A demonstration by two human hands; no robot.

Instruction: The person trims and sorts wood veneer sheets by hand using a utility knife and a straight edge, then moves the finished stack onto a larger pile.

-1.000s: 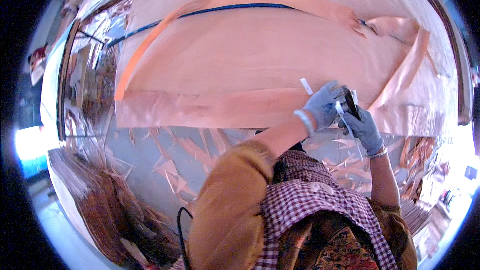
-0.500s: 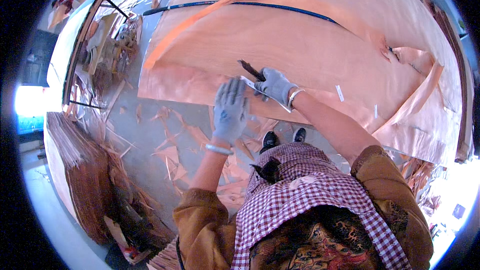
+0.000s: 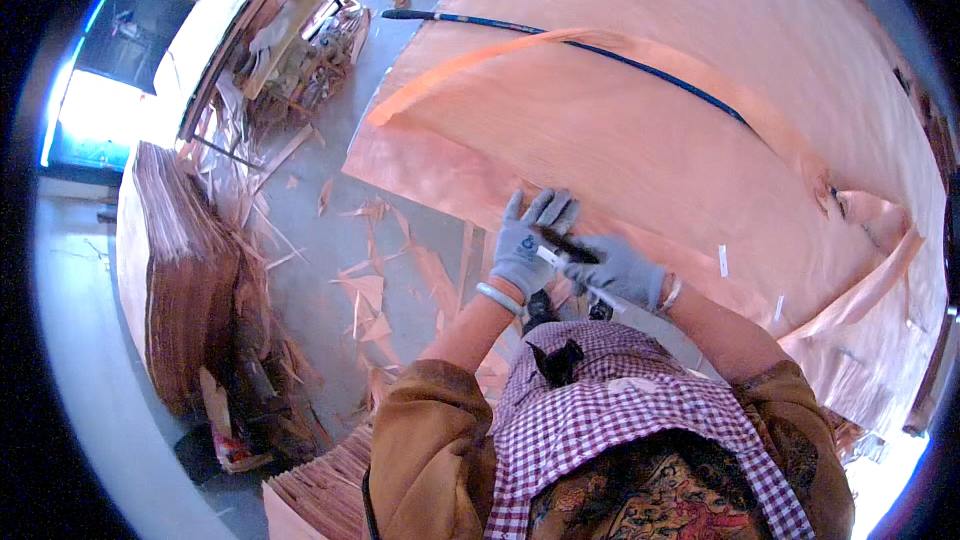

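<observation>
My left hand (image 3: 527,246), in a grey glove, lies with its fingers stretched out at the near edge of a large pinkish wood veneer sheet (image 3: 500,165). Close beside it, my right hand (image 3: 622,272), also gloved and slightly blurred, is closed round a dark stick-like tool (image 3: 570,244) whose exact kind I cannot make out. A white strip (image 3: 605,299), like tape, shows under the right hand, and a white bit shows between the hands. Further right, two short white strips (image 3: 723,261) lie on the veneer.
A dark blue rod (image 3: 650,72) rests across the sheet, partly under a curled orange veneer strip (image 3: 470,62). The sheet is torn and folded at right (image 3: 870,215). Veneer scraps (image 3: 368,300) litter the floor. A thick veneer stack (image 3: 185,290) stands at left, beside a metal-legged table (image 3: 240,35).
Both hands have come nearer to my body and closer together. The right hand has drawn back with the dark tool. The view has shifted, so the sheet appears further right.
</observation>
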